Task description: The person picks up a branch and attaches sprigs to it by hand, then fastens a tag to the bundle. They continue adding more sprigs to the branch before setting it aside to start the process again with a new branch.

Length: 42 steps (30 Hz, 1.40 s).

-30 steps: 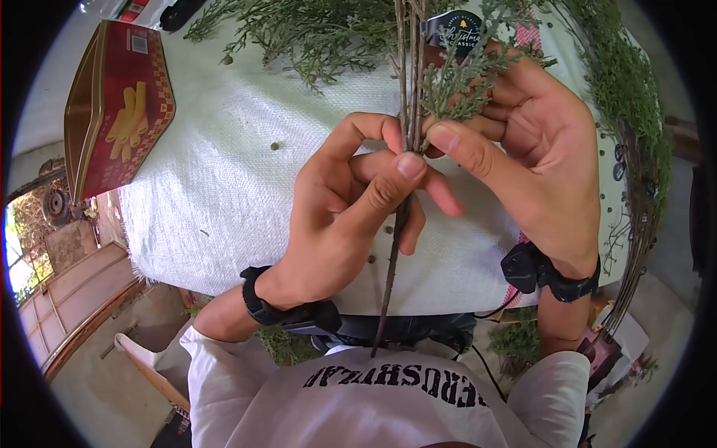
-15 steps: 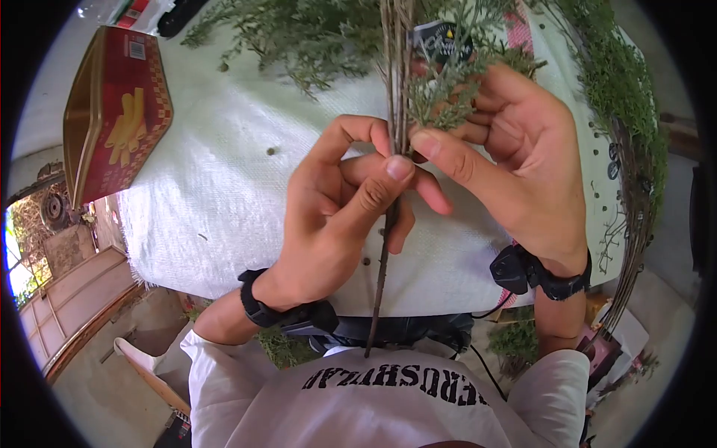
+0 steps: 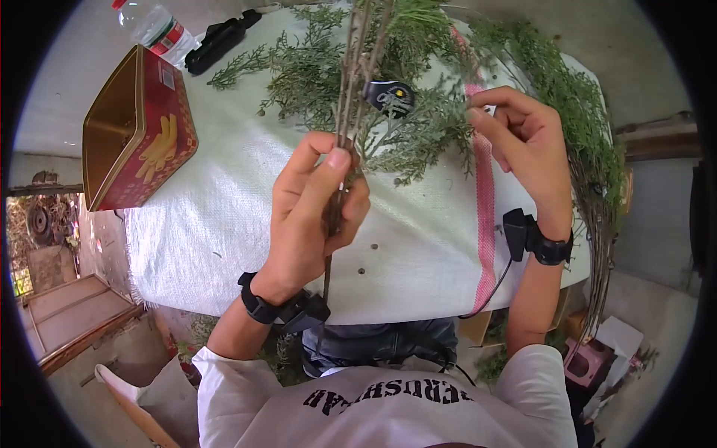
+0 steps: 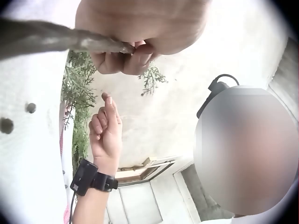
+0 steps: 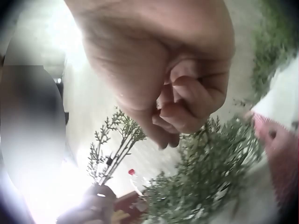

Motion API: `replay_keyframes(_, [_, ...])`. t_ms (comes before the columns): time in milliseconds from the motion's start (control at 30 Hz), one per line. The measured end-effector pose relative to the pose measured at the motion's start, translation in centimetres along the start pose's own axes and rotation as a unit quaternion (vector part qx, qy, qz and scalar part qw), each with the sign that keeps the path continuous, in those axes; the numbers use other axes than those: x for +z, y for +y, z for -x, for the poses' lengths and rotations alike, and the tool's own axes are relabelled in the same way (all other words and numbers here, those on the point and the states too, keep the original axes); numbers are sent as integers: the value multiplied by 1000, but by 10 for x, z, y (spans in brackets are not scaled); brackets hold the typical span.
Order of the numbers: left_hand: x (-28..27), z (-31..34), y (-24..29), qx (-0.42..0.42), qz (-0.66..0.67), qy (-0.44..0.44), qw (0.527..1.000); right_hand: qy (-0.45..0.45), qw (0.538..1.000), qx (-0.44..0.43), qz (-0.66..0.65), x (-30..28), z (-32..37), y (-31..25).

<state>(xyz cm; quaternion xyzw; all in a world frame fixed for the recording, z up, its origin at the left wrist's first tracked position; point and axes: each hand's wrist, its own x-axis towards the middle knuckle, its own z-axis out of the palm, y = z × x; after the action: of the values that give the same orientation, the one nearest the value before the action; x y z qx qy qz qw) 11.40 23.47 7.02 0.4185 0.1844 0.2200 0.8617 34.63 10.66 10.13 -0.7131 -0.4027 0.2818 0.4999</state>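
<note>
My left hand (image 3: 310, 198) grips a bundle of thin brown stems (image 3: 349, 89), thumb on the near side and fingers curled round behind. One stem (image 4: 51, 39) runs large across the left wrist view, and green conifer sprigs (image 5: 124, 126) top the bundle in the right wrist view. Apart from it, on the right, my right hand (image 3: 526, 138) is raised with thumb and forefinger drawn together; nothing shows between those fingertips. Feathery greenery (image 3: 426, 142) spreads between the two hands. A dark round label (image 3: 392, 98) with pale lettering sits among it, behind the stems.
White woven sheeting (image 3: 209, 246) with a red stripe covers the table. An open-topped red box (image 3: 164, 142) stands at left, near a clear bottle (image 3: 153, 33) and a black object (image 3: 224, 41). Cut greenery (image 3: 306, 71) lies at the back; long leafy branches (image 3: 586, 142) line the right edge.
My right hand has left the stems and moved off to the right. My left hand, still gripping the bundle, has shifted left and slightly nearer my body. The head view has shifted too.
</note>
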Motion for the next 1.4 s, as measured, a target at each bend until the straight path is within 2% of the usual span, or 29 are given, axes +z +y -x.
replay_keyframes(33, [0,0,0,-6,15,18,1000,2,1000,0,2,0,2,2])
replay_keyframes(133, [-4,-2,-4,-11,14,9,1000,2,966,-133,220,6,7,0])
replay_keyframes(167, [-5,-2,-5,-12,12,6,1000,-1,966,-133,220,9,8,-1])
replay_keyframes(267, [0,0,-2,-13,1,27,1000,-84,947,-25,310,25,12,-11])
replay_keyframes(300, [2,0,-1,-14,-5,35,999,-85,946,-25,311,31,14,-10])
replay_keyframes(400, [4,0,1,-8,-5,28,1000,-105,918,-140,357,47,18,3])
replay_keyframes(433, [4,1,1,-7,-5,27,1000,-106,918,-141,355,46,18,5])
replay_keyframes(533, [4,0,-1,-4,-20,32,999,-66,883,-281,369,38,14,11])
replay_keyframes(567, [3,1,-2,-4,-27,33,999,-66,884,-283,367,38,13,8])
replay_keyframes(633, [1,2,0,-12,-17,21,1000,-46,966,-157,202,35,12,-5])
replay_keyframes(667, [-1,2,1,-21,-7,8,1000,-36,989,-90,115,34,12,-10])
replay_keyframes(700, [-2,2,2,-30,2,-8,1000,-36,989,-90,112,33,13,-14])
replay_keyframes(800, [3,3,-2,3,18,-11,1000,-53,989,49,-129,26,16,-20])
replay_keyframes(967, [8,4,1,3,-19,1,1000,-19,974,37,-222,33,18,-20])
replay_keyframes(1067, [6,5,-3,-13,24,-32,999,-19,937,31,-348,38,18,-23])
replay_keyframes(1233, [1,6,-8,-50,134,-54,988,-29,956,46,-290,44,16,-14])
replay_keyframes(1333, [-1,6,-11,-62,120,-62,989,-60,886,-7,-460,55,19,-4])
replay_keyframes(1400, [-2,7,-14,-69,117,-64,989,-50,891,5,-451,59,22,-5])
